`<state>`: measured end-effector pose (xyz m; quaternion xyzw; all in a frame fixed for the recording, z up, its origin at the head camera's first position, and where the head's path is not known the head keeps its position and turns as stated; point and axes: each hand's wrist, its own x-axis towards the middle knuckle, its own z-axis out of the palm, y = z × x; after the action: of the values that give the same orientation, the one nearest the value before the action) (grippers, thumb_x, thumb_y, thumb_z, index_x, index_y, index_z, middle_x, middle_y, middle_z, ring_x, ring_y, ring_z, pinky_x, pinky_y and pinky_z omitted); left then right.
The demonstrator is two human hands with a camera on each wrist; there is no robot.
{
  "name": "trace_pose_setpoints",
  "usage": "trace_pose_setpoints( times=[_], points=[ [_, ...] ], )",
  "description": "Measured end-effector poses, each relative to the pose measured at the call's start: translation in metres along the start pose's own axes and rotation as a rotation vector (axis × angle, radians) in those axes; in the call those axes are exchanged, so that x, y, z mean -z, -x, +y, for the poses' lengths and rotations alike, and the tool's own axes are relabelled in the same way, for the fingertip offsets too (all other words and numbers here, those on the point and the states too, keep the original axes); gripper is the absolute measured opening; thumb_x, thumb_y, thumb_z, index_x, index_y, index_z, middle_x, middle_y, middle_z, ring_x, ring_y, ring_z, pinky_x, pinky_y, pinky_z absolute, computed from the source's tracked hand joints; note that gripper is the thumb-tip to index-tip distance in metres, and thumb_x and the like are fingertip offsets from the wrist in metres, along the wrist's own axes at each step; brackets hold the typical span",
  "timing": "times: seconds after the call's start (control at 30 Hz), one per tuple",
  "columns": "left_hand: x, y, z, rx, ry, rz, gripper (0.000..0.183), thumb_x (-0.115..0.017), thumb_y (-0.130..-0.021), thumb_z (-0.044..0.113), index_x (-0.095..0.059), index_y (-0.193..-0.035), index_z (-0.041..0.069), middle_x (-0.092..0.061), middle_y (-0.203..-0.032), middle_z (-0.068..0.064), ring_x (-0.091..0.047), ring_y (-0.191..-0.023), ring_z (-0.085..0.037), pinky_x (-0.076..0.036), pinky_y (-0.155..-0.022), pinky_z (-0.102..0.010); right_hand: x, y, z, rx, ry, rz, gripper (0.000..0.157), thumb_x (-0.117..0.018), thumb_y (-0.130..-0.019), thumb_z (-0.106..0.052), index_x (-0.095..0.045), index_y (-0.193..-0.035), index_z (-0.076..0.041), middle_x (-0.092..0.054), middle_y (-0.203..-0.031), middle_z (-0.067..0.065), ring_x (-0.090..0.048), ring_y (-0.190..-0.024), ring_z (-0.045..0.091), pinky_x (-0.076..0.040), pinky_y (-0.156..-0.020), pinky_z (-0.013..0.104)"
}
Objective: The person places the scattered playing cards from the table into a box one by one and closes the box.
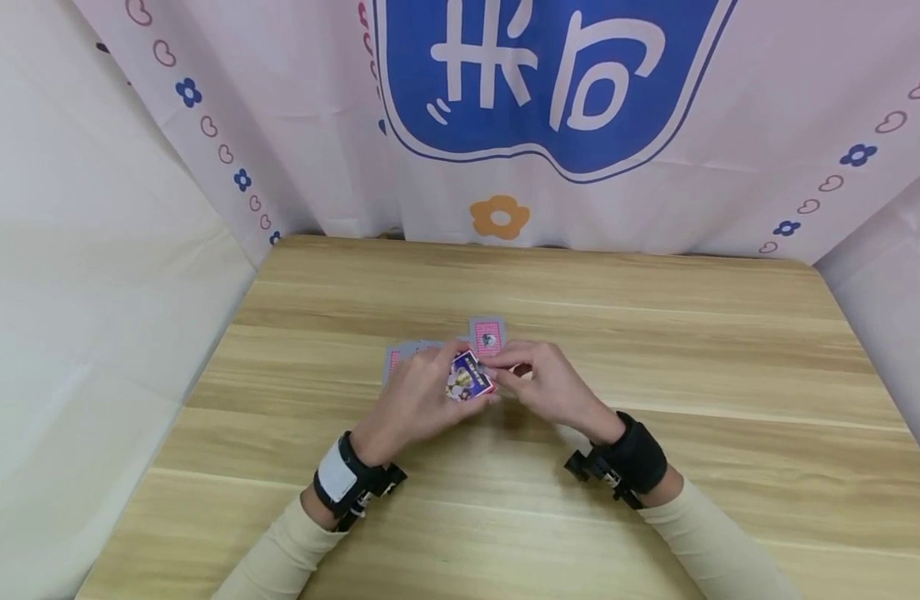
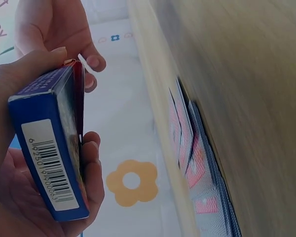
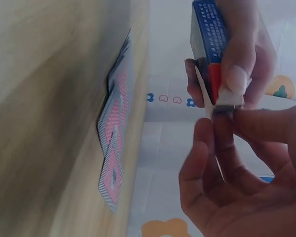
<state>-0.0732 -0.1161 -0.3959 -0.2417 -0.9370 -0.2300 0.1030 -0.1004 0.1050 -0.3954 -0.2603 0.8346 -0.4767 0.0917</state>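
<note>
My left hand [image 1: 418, 396] grips a small playing-card box [image 1: 467, 377], with the thumb on one side and the fingers round the other. In the left wrist view, a barcode label [image 2: 49, 165] shows on the blue end of the box. My right hand [image 1: 546, 379] is at the opposite end, where thumb and fingertips pinch a small pale flap [image 3: 228, 101]. A second, larger flap [image 3: 204, 89] stands out from that end, beside the box's red band. Below the hands, playing cards [image 3: 122, 94] lie overlapped on the table, pink patterned backs up. One card [image 1: 487, 336] sticks out beyond the hands.
The wood-grain table [image 1: 692, 358] spreads out on all sides of the hands. At its far edge hangs a white curtain [image 1: 317, 150] with a blue emblem. Pale cloth [image 1: 92, 292] hangs along the left side. Black camera straps [image 1: 632, 454] wrap both wrists.
</note>
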Motion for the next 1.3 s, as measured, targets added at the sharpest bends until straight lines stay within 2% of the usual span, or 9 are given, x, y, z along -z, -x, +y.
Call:
trace_pose_setpoints(
  times=[0.23, 0.43, 0.57, 0.67, 0.77, 0.97, 1.07, 1.2, 1.3],
  points=[
    [0.004, -0.003, -0.005, 0.000, -0.023, 0.041, 0.072, -0.088, -0.081, 0.053, -0.066, -0.126, 0.001, -0.074, -0.082, -0.005, -0.062, -0.065, -0.009, -0.047, -0.055, -0.020, 0.020, -0.022, 0.002, 0.008, 0.064, -0.097, 0.027, -0.065, -0.102, -0.010, -0.076, -0.127, -0.008, -0.078, -0.120, 0.011, -0.070, -0.099, 0.018, -0.060, -0.086, 0.040],
    [0.007, -0.004, -0.008, 0.060, -0.008, 0.032, 0.072, -0.088, -0.081, 0.053, -0.065, -0.127, 0.002, -0.074, -0.085, -0.006, -0.061, -0.064, -0.009, -0.046, -0.054, -0.020, 0.025, -0.052, 0.019, -0.002, 0.270, -0.111, 0.029, -0.069, -0.099, -0.006, -0.073, -0.128, -0.001, -0.075, -0.116, 0.015, -0.069, -0.102, 0.025, -0.059, -0.087, 0.041],
    [0.009, -0.004, -0.010, 0.072, 0.004, 0.021, 0.073, -0.088, -0.082, 0.052, -0.064, -0.130, 0.003, -0.075, -0.087, -0.007, -0.062, -0.065, -0.009, -0.047, -0.054, -0.019, 0.020, -0.071, 0.035, -0.056, 0.423, -0.153, 0.049, -0.080, -0.094, -0.022, -0.067, -0.138, -0.004, -0.066, -0.127, 0.018, -0.056, -0.116, 0.032, -0.051, -0.098, 0.046],
    [0.009, -0.004, -0.011, 0.067, 0.001, 0.010, 0.073, -0.087, -0.082, 0.053, -0.064, -0.130, 0.003, -0.075, -0.089, -0.008, -0.064, -0.067, -0.010, -0.048, -0.055, -0.019, 0.016, -0.082, 0.044, -0.103, 0.484, -0.165, 0.067, -0.087, -0.088, -0.035, -0.063, -0.144, -0.008, -0.057, -0.138, 0.020, -0.044, -0.128, 0.038, -0.043, -0.106, 0.052],
    [0.009, -0.003, -0.011, 0.074, 0.002, 0.003, 0.073, -0.086, -0.082, 0.054, -0.064, -0.130, 0.004, -0.076, -0.091, -0.008, -0.065, -0.069, -0.011, -0.049, -0.057, -0.020, 0.013, -0.088, 0.049, -0.134, 0.516, -0.170, 0.069, -0.089, -0.084, -0.039, -0.064, -0.142, -0.010, -0.052, -0.142, 0.022, -0.037, -0.134, 0.042, -0.037, -0.110, 0.056],
    [0.010, -0.002, -0.011, 0.090, -0.001, -0.003, 0.074, -0.087, -0.082, 0.054, -0.064, -0.132, 0.005, -0.076, -0.093, -0.008, -0.065, -0.071, -0.012, -0.050, -0.058, -0.022, 0.012, -0.089, 0.052, -0.183, 0.525, -0.182, 0.065, -0.091, -0.081, -0.040, -0.066, -0.129, -0.005, -0.052, -0.141, 0.021, -0.036, -0.130, 0.041, -0.036, -0.111, 0.056],
    [0.009, -0.003, -0.011, 0.084, -0.006, -0.003, 0.074, -0.087, -0.081, 0.055, -0.064, -0.131, 0.005, -0.075, -0.092, -0.008, -0.064, -0.069, -0.011, -0.049, -0.057, -0.021, 0.014, -0.087, 0.054, -0.202, 0.506, -0.168, 0.062, -0.093, -0.078, -0.041, -0.064, -0.118, -0.004, -0.054, -0.130, 0.019, -0.037, -0.127, 0.040, -0.037, -0.109, 0.054],
    [0.009, -0.003, -0.010, 0.080, 0.001, -0.002, 0.074, -0.088, -0.081, 0.055, -0.064, -0.129, 0.005, -0.075, -0.091, -0.007, -0.064, -0.069, -0.011, -0.050, -0.057, -0.021, 0.021, -0.081, 0.055, -0.191, 0.377, -0.157, 0.042, -0.088, -0.086, -0.030, -0.058, -0.102, -0.005, -0.057, -0.104, 0.011, -0.046, -0.104, 0.031, -0.042, -0.089, 0.041],
    [0.010, -0.002, -0.009, 0.082, 0.004, 0.001, 0.073, -0.088, -0.080, 0.054, -0.063, -0.129, 0.005, -0.075, -0.092, -0.008, -0.066, -0.071, -0.012, -0.052, -0.059, -0.022, 0.029, -0.075, 0.051, -0.171, 0.239, -0.166, 0.024, -0.077, -0.096, -0.020, -0.058, -0.100, -0.005, -0.060, -0.094, 0.007, -0.051, -0.085, 0.022, -0.042, -0.074, 0.032]
  ],
)
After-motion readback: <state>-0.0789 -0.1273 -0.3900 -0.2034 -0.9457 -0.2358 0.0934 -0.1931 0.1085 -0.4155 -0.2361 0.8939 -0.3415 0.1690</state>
